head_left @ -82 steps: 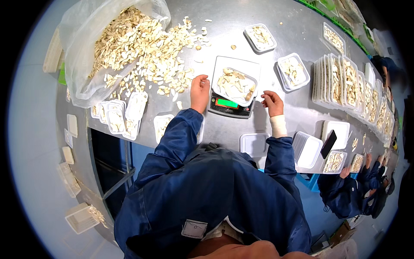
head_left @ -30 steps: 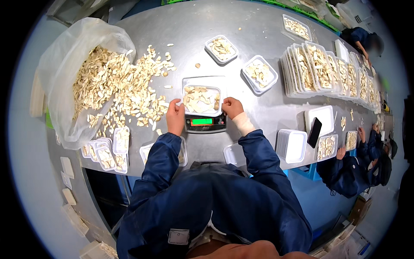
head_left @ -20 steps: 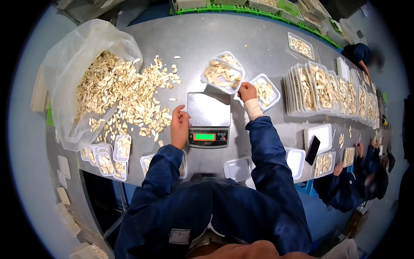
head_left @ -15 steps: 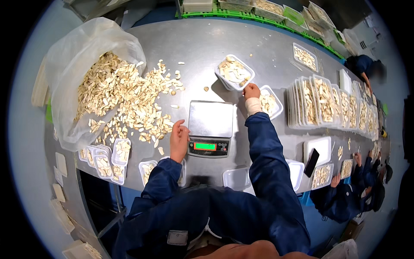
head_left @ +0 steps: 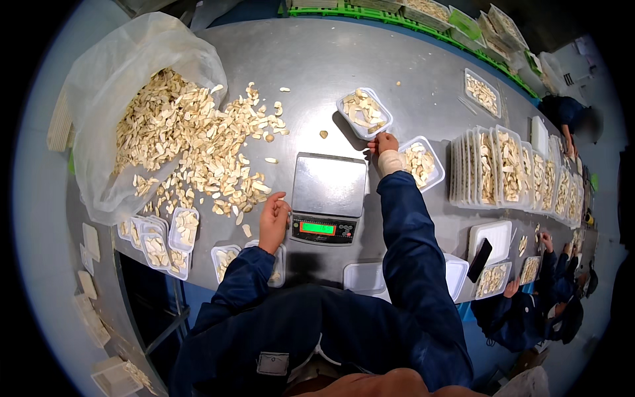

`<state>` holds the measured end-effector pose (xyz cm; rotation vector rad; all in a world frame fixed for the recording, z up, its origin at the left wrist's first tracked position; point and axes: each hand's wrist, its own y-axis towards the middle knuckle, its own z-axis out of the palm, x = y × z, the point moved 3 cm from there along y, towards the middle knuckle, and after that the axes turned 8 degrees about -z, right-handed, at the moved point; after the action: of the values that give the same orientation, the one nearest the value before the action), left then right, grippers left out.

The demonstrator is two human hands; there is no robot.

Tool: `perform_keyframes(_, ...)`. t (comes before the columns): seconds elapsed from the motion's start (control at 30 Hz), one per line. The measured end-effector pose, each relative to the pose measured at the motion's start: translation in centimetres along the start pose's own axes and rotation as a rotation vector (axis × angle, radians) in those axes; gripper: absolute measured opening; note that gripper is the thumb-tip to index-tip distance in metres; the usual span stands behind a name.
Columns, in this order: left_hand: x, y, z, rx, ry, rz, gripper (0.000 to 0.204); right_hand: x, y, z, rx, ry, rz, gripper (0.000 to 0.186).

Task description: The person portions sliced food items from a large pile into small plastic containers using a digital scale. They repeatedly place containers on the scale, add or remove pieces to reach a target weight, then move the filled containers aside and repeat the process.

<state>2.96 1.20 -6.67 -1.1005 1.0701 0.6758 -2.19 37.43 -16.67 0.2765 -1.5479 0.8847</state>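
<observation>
With the fingers of my right hand (head_left: 385,147), I grip the lower corner of a white plastic tray (head_left: 361,107) of sliced dried mushrooms, above and right of the digital scale (head_left: 327,185). The scale's steel platform is bare and its green display is lit. My left hand (head_left: 271,218) is open beside the scale's left side, fingers loosely bent and holding nothing. A second filled tray (head_left: 418,163) lies just right of my right hand. Loose mushroom slices (head_left: 172,145) spill from a large clear bag (head_left: 99,112) to the left.
Stacked filled trays (head_left: 509,169) stand at right, with a black phone (head_left: 479,260) on white lids nearer me. Small trays (head_left: 156,246) sit at front left. Co-workers (head_left: 503,317) work at the lower right and another person (head_left: 562,116) at upper right. Green racking (head_left: 370,20) runs beyond the steel table.
The tray has left the scale and moved up and right, with my right hand on it. My left hand has let go of it and stayed by the scale.
</observation>
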Motion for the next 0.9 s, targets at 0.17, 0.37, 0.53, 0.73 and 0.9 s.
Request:
perform_keyframes(0.17, -0.1, 0.0, 0.0, 0.009, -0.008, -0.007, 0.026, -0.3, -0.1, 0.2, 0.032, 0.067, 0.06, 0.018)
perform_keyframes(0.37, -0.4, 0.0, -0.9, -0.02, -0.006, 0.006, 0.026, 1.1, -6.2, -1.1, 0.047, 0.101, -0.152, 0.043)
perform_keyframes(0.53, -0.7, -3.8, 0.6, 0.073, 0.008, -0.05, 0.025, 3.2, -20.2, -7.2, 0.242, -0.199, -0.295, 0.022)
perform_keyframes(0.73, 6.5, -9.7, 4.5, 0.414, 0.39, -0.294, 0.028, -4.6, -32.5, -15.9, 0.292, -1.066, -0.504, 0.036)
perform_keyframes(0.9, 12.1, -11.8, 6.4, 0.743, 0.674, -0.33, 0.043, -9.4, -35.9, -18.0, 0.056, -1.15, -0.094, 0.043)
